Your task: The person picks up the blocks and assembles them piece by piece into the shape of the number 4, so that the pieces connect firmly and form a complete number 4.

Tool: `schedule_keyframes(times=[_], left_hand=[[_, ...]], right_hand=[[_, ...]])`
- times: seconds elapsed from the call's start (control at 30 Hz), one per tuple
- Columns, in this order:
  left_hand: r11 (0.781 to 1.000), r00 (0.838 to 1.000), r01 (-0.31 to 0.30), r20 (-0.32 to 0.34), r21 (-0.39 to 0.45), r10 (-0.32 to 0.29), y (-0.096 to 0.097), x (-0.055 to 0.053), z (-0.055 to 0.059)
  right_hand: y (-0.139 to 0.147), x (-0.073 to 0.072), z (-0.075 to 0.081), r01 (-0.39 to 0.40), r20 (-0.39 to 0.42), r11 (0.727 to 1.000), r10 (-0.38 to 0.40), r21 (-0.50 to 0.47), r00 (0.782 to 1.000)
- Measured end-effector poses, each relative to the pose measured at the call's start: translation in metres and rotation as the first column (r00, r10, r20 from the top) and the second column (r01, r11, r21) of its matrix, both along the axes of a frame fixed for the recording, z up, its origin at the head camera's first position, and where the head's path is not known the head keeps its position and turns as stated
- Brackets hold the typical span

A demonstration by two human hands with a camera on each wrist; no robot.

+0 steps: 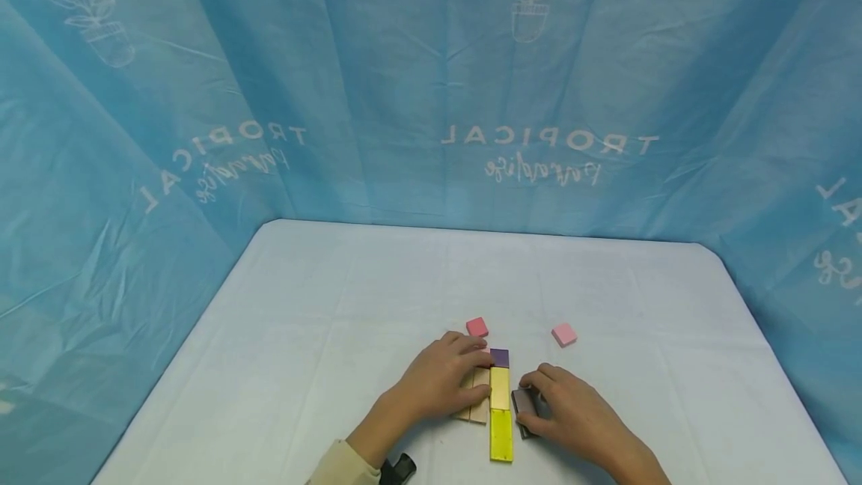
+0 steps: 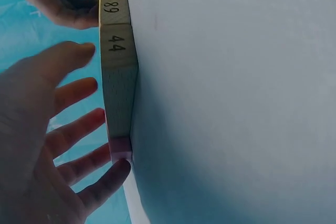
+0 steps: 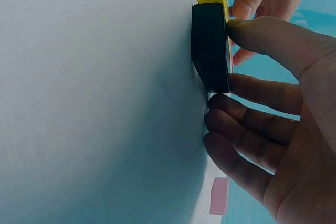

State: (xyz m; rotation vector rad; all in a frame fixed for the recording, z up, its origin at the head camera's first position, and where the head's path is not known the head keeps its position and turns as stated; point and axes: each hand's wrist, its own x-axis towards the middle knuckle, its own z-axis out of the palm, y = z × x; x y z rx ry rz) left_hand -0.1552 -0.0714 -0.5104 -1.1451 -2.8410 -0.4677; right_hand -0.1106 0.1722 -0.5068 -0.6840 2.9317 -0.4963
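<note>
- The right grip point(image 1: 572, 410) is narrow, its thumb and fingers holding a dark block point(image 3: 210, 45) by its two ends.
- That dark block lies on the tabletop point(image 1: 269, 365), just right of a yellow block point(image 1: 501, 436) and slightly tilted to it.
- It looks stiff, probably light and hard to break; its smooth face may slip, so the ends or long edges seem the best hold.
- The left grip point(image 1: 438, 380) is wide, fingers loosely spread over wooden blocks point(image 1: 479, 416), one marked 44; the little finger is at a pink block point(image 2: 121, 149).
- Beside these, a purple block point(image 1: 500, 358), a pale yellow block point(image 1: 500, 388) and the yellow one stand end to end.
- Farther off lie two loose pink blocks point(image 1: 564, 334), well apart.
- Beyond hangs a blue curtain point(image 1: 404, 96).
</note>
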Motion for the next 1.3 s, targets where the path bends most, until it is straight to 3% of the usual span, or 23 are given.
schedule_keyframes(times=[0.27, 0.67, 0.9, 1.03, 1.3], left_hand=[[0.998, 0.998, 0.013, -0.054, -0.056, -0.016, 0.0018, 0.0003, -0.0013], [0.999, 0.999, 0.019, -0.047, -0.039, -0.021, 0.0014, 0.0009, 0.0003], [0.999, 0.999, 0.009, -0.038, -0.048, -0.011, 0.0014, 0.0019, 0.0012], [0.999, 0.999, 0.005, -0.041, -0.045, -0.007, 0.0014, 0.0018, 0.0007], [0.999, 1.000, 0.004, -0.019, -0.044, -0.005, 0.0018, 0.0022, 0.0020]], right_hand=[[-0.0005, -0.0001, 0.0014, 0.014, 0.025, 1.000, -0.014, -0.011, 1.000], [-0.0064, 0.0013, -0.0003, 0.039, 0.042, 0.999, -0.040, 0.028, 0.998], [-0.0092, 0.0047, 0.0040, 0.126, 0.136, 0.992, -0.125, 0.000, 0.983], [-0.0093, 0.0050, 0.0051, 0.187, 0.135, 0.982, -0.182, -0.020, 0.974], [-0.0091, 0.0032, 0.0059, 0.192, 0.131, 0.981, -0.190, -0.004, 0.973]])
